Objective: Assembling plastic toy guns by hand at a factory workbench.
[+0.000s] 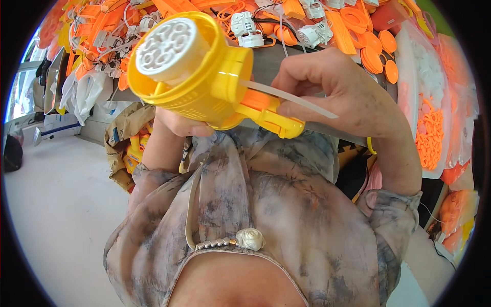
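Note:
A yellow toy bubble gun (197, 100) is held up in front of my chest, tilted, its round mouth facing up and left. Inside the mouth sits a white nozzle (166, 47) with several ring-shaped holes. My left hand (181, 123) is closed around the gun from below, most of its fingers hidden behind the body. A translucent tube (302, 101) comes out of the gun's rear, and its free end lies over my right thumb. My right hand (332, 87) is curled around that tube beside the handle (279, 123) and an orange trigger part (258, 100).
Orange plastic parts (342, 33) and white motor units (246, 29) with wires crowd the table's far side. A clear bin (406, 77) of small orange pieces (429, 135) stands at the right. A brown paper sack (120, 138) with yellow parts is at the left, below the table.

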A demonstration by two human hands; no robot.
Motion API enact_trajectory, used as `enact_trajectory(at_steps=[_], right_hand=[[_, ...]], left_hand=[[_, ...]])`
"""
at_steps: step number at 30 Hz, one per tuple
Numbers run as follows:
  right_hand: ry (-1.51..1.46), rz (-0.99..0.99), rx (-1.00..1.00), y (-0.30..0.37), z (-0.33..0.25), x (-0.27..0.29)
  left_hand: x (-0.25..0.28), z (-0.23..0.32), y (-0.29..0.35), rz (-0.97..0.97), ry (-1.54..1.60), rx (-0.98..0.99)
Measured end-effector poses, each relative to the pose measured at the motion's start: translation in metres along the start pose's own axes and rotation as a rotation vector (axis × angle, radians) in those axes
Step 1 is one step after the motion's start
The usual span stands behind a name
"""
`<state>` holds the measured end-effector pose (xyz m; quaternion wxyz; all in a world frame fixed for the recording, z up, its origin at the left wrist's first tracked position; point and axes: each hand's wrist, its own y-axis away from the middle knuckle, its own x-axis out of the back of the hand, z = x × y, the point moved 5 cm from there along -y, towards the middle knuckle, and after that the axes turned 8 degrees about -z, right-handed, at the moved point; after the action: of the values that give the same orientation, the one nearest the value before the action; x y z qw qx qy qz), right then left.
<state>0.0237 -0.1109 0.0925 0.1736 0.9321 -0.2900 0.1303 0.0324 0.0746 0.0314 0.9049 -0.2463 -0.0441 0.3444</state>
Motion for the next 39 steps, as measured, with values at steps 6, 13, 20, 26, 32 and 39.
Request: enact_trajectory(at_steps=[6,13,20,26,32,39], right_hand=[[0.284,-0.153,0.071,-0.007,-0.005,-0.007],[0.569,0.105,0.361,0.001,-0.013,-0.015],[0.983,0.206,0.265,0.01,-0.017,-0.037],[1.044,0.305,0.313,0.021,-0.015,-0.048],[0.438,0.525,0.41,0.026,-0.002,-0.039],[0.281,0.643,0.452,0.022,-0.002,-0.043]], left_hand=[[-0.013,-0.007,0.004,0.211,0.009,0.174],[-0.008,-0.01,-0.001,0.193,-0.019,0.203],[-0.013,-0.007,-0.008,0.383,0.176,0.223],[-0.02,-0.003,0.001,0.419,0.171,0.281],[-0.019,0.003,0.02,0.403,0.065,0.243],[-0.03,0.017,0.016,0.401,-0.025,0.066]])
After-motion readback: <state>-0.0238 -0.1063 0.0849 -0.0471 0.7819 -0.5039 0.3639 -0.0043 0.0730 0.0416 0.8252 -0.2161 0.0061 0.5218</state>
